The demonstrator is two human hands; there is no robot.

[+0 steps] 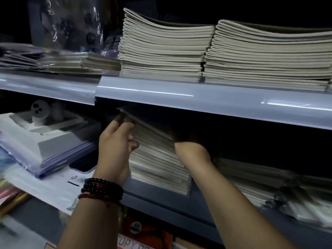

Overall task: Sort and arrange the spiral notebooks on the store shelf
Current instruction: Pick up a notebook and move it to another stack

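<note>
- gripping the left edge of the tilted notebook stack (pixel 158 159), your left hand (pixel 116 141) curls its fingers over the top covers, with the thumb pressed into the page edges.
- the stack sits on the middle shelf (pixel 161 200), with its front bottom edge right at the lip.
- your right hand (pixel 192 151) reaches in at the stack's right side, but its fingers vanish in shadow, so whether it grasps or only braces cannot be told.
- the upper notebooks are fanned and raised at the left corner. the covers look smooth, so a loose pinch could let them slide forward off the lip.
- the raised corner is close under the upper shelf rail (pixel 197 99). lifting higher would likely catch it and crease the covers.
- the slumped pile (pixel 260 182) lies near on the right. shoving the stack that way could push it further askew.
- the notebooks are thin and floppy, with pale paper edges and dark soft covers. the tall stacks above (pixel 161 51) sag in a curve.
- no wire binding shows on this side.
- the rail is glossy and rounded.
</note>
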